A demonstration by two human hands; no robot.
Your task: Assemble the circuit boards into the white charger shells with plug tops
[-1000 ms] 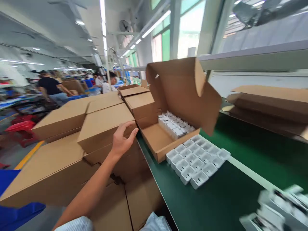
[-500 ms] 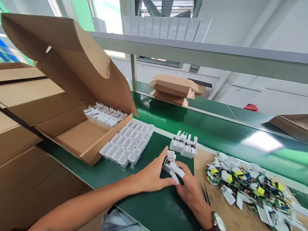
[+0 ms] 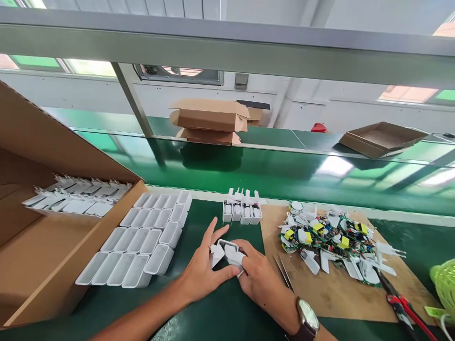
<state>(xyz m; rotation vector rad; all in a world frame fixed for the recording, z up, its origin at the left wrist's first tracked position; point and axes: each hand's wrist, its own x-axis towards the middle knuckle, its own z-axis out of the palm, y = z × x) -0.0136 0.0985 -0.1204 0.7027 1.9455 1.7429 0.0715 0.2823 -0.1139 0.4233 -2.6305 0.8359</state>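
Note:
Both hands meet over the green mat on one small white charger shell point(image 3: 227, 250). My left hand point(image 3: 204, 272) pinches its left side with thumb and fingers. My right hand point(image 3: 261, 277), with white finger cots and a wristwatch, grips its right side. Just beyond stands a short row of white charger units point(image 3: 241, 211) with their prongs up. To the left lies a block of empty white charger shells point(image 3: 142, 241).
An open cardboard box point(image 3: 53, 274) at the left holds a row of white parts. A brown board point(image 3: 337, 293) at the right carries a heap of circuit boards point(image 3: 330, 237), tweezers point(image 3: 283, 273) and red-handled cutters point(image 3: 405, 303). Folded cartons point(image 3: 209, 121) sit across the green conveyor.
My view swung right from the stacked cartons to the bench. My left hand left the carton stack and joined my right hand on the white shell.

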